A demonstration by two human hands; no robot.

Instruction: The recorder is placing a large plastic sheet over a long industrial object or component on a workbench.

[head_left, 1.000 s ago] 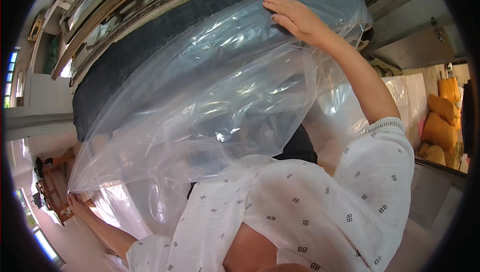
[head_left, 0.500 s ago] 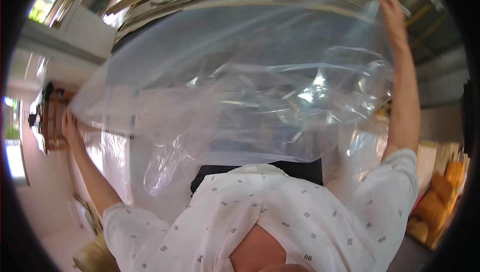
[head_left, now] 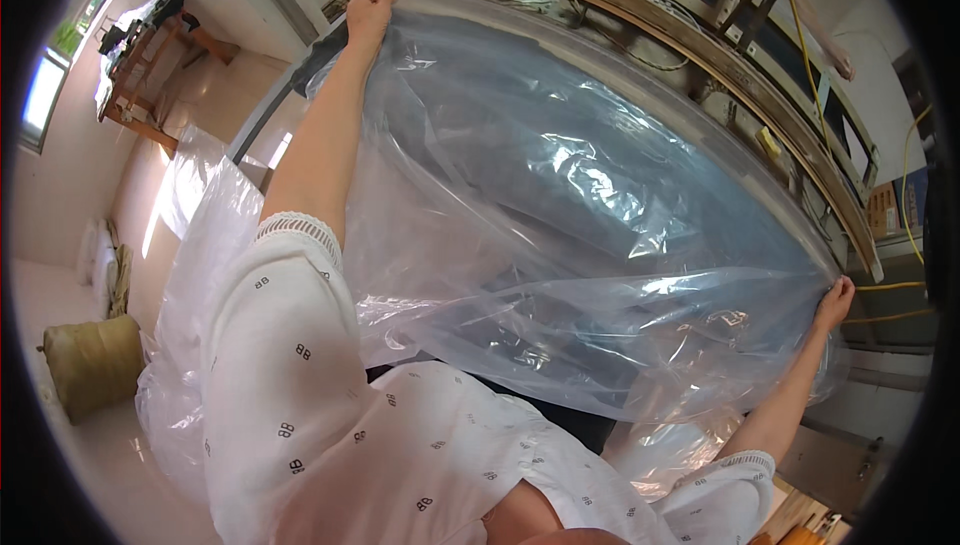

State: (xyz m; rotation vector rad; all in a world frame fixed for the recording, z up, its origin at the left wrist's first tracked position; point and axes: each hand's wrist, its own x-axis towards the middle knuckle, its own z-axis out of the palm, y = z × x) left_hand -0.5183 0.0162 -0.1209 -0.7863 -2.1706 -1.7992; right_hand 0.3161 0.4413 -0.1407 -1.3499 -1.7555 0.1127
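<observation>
A large clear plastic sheet (head_left: pixel 470 200) is stretched wide in front of me, with its far edge running between both hands. My left hand (head_left: pixel 370 13) pinches that edge at the far left corner, arm reaching straight out. At the right, my right hand (head_left: pixel 836 301) is closed on the same edge with fingers pressed together. Folds of the sheet drape toward my body and hang down at my left side. Through the film a dark, flat surface shows faintly.
Beyond the sheet runs a long wooden rail (head_left: pixel 690 57) with cables and machine parts behind it. A tan bundle (head_left: pixel 92 367) stands on the floor at the left. Farther left is a wooden table (head_left: pixel 150 85). Yellow cables (head_left: pixel 800 40) hang at the far right.
My left hand has moved far forward and right, while my right hand has come down nearer. The sheet's far edge now lies along the rail, and the view has turned.
</observation>
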